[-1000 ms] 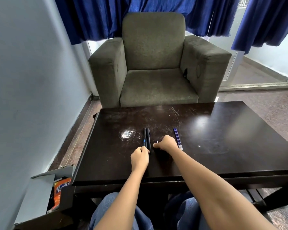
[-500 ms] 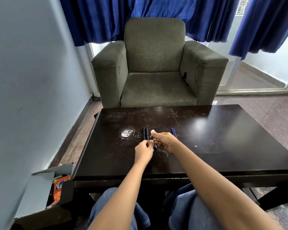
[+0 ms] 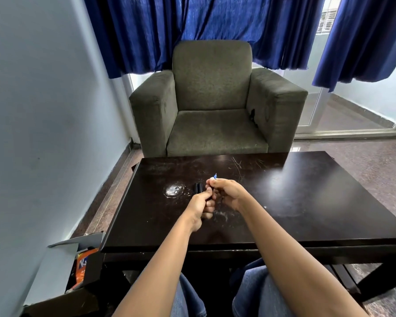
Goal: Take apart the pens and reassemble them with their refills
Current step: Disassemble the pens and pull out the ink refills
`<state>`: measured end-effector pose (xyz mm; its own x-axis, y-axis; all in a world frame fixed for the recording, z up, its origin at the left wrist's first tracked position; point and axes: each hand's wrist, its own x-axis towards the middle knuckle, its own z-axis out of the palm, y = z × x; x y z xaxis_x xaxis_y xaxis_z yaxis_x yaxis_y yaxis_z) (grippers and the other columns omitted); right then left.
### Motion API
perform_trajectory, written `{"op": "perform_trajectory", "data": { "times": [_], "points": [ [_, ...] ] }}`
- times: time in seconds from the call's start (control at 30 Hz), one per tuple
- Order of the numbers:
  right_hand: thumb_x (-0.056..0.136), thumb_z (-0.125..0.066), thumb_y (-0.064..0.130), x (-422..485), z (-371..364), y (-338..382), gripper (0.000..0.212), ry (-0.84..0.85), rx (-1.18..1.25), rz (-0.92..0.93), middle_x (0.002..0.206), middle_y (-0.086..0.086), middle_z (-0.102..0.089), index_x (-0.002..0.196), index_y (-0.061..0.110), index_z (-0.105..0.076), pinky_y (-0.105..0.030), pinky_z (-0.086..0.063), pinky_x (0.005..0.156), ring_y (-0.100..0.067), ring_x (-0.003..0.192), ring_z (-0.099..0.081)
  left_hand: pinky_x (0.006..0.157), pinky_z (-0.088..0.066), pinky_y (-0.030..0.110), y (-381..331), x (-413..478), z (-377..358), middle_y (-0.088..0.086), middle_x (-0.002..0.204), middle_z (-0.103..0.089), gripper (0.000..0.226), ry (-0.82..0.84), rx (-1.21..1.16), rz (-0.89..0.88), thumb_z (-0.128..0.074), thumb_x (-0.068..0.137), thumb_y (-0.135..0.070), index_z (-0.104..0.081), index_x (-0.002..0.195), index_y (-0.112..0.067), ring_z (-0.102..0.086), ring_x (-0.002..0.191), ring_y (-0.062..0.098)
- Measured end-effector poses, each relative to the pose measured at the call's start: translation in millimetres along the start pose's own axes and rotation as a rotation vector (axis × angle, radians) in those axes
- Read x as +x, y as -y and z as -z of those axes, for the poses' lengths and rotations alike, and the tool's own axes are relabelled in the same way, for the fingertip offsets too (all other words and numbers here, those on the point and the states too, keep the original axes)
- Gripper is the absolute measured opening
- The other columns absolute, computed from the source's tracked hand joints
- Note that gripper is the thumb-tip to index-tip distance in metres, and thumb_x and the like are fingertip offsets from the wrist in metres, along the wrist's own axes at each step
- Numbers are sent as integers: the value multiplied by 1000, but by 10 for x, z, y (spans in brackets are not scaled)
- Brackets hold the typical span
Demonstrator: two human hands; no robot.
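Looked pretty early on: left hand (image 3: 200, 203) and right hand (image 3: 229, 194) were both clamped on one pen (image 3: 215, 177) just above the table (image 3: 306, 202), seemingly pulling it apart, while two black pens (image 3: 198, 188) lay on the table, apparently not yet touched.

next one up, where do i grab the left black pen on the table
Probably pinch the left black pen across its barrel from above, coming from its left: it lies flat, pointing away, the other black pen tight against its right, and the left hand hides its near end.
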<state>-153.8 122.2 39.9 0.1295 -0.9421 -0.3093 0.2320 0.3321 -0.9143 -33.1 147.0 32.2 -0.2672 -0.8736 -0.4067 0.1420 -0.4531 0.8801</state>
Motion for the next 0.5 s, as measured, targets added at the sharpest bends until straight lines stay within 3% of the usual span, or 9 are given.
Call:
{"op": "perform_trajectory", "data": {
  "times": [0.1, 0.17, 0.23, 0.37, 0.5],
  "points": [
    [98, -47, 9, -30, 77, 13, 17, 114, 8, 30, 76, 0, -65, 89, 9, -62, -18, -45, 55, -6, 50, -53, 29, -12, 12, -42, -22, 18, -10, 41, -32, 41, 98, -84, 68, -36, 102, -37, -46, 68, -16, -22, 30, 0],
    [99, -45, 9, -35, 101, -4, 19, 125, 2, 56, 77, -3, -63, 90, 6, -61, -18, -47, 52, -6, 49, -54, 32, -17, 13, -27, -14, -10, -8, 47, -37, 40, 17, 119, -15, -35, 102, -36, -50, 70, -15, -25, 32, 0],
    [98, -52, 15, -23, 113, -41, 17, 72, -72, 84, 73, -4, -60, 85, 7, -60, -16, -47, 51, -5, 47, -54, 38, -24, 17, -4, 0, -54, -5, 56, -44, 39, -76, 362, -116, -35, 102, -35, -55, 74, -17, -32, 38, 2],
    [90, -65, 19, 29, 126, -70, 26, -78, -79, 124, 62, -6, -52, 68, 10, -55, -19, -47, 48, -8, 43, -51, 49, -36, 22, 16, 37, -105, -4, 62, -57, 37, -171, 516, -194, -34, 101, -28, -61, 77, -18, -44, 49, 8],
    [96, -51, 5, 20, 72, 10, 12, -63, 74, 74, 80, -6, -64, 95, 5, -64, -19, -49, 49, -5, 45, -58, 49, -35, 25, -3, 72, -114, -6, 57, -54, 42, -218, 510, -258, -36, 101, -31, -60, 69, -19, -43, 50, 9]
  ]
}}
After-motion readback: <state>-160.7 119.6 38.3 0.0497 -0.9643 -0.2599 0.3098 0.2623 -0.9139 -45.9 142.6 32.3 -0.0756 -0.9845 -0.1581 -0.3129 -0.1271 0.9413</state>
